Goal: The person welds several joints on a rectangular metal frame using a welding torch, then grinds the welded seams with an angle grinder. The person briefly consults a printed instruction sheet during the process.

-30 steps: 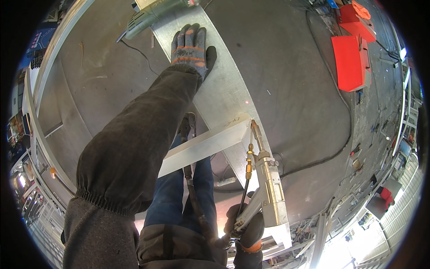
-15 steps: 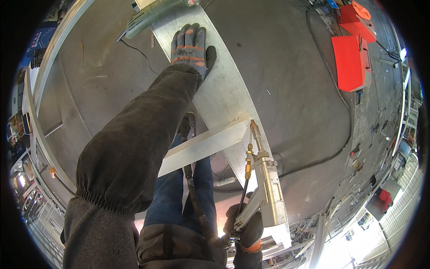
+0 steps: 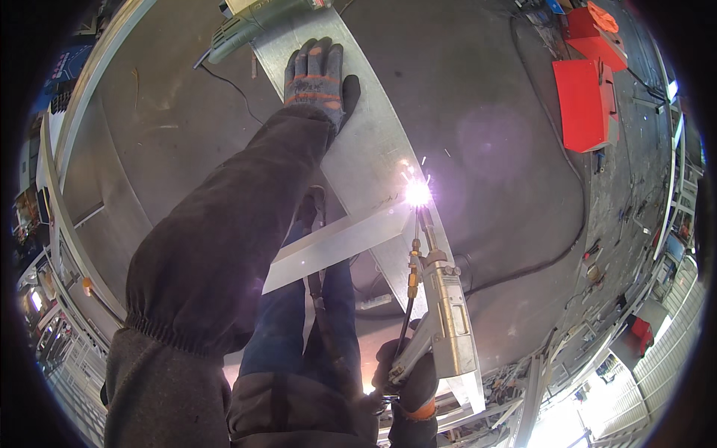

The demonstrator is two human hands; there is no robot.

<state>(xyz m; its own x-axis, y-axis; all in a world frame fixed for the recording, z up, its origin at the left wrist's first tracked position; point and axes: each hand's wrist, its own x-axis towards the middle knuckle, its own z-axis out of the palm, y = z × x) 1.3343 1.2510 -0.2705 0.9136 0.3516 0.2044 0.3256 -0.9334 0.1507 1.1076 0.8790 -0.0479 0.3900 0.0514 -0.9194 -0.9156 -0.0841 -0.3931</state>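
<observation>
While the gloved left hand (image 3: 317, 84) lies flat toward the far end of the long metal plate (image 3: 366, 149), fingers extended, gripping nothing, the right hand (image 3: 424, 382) curls its fingers around a silver torch (image 3: 450, 321), whose tip meets a bright spark (image 3: 417, 194) near the plate's right edge, beside the metal crosspiece (image 3: 336, 250)

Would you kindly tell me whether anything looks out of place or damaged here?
Nothing clearly stands out. The left hand lies flat on the metal plate, and the right hand grips the torch. The bright flare at its tip hides that spot, so I cannot judge any damage there.
</observation>
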